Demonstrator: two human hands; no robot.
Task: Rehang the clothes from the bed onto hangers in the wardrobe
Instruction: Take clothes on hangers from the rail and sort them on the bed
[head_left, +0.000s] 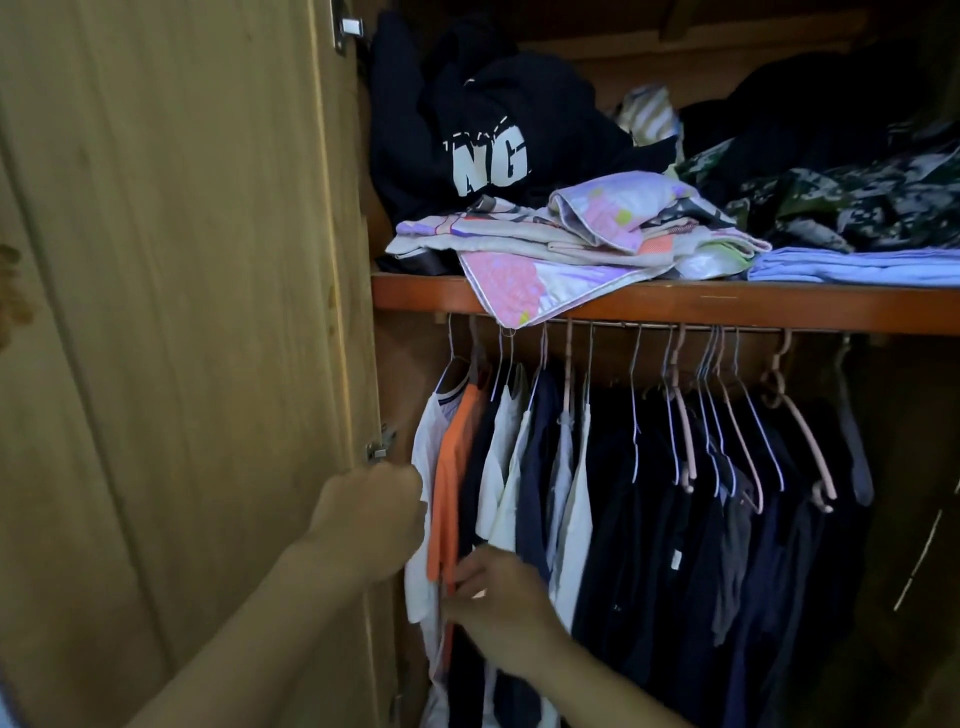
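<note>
**Hands working the left end of the wardrobe rail**

Wardrobe item in question: an orange short-sleeved shirt, hanging second from the left on a thin wire hanger under the brown wooden shelf. It is hanging with its long axis vertical, pressed between a white T-shirt on its left and a row of dark navy and white garments on its right.

Right hand: sitting directly below the shirt's body, at its lower edge. Its fingers are curling in and pinching the orange fabric near the hem, a narrow grip with cloth inside it. This is the nearer hand to the garment.

Left hand: reaching in from the light wooden wardrobe door, its fingers disappearing behind the white T-shirt's sleeve; whether they are gripping it or merely pushing it aside cannot be told.

Judgement: the shirt is being straightened or separated from its neighbours. Empty wire and pink plastic hangers are hanging well to the right, awaiting further clothes.
</note>
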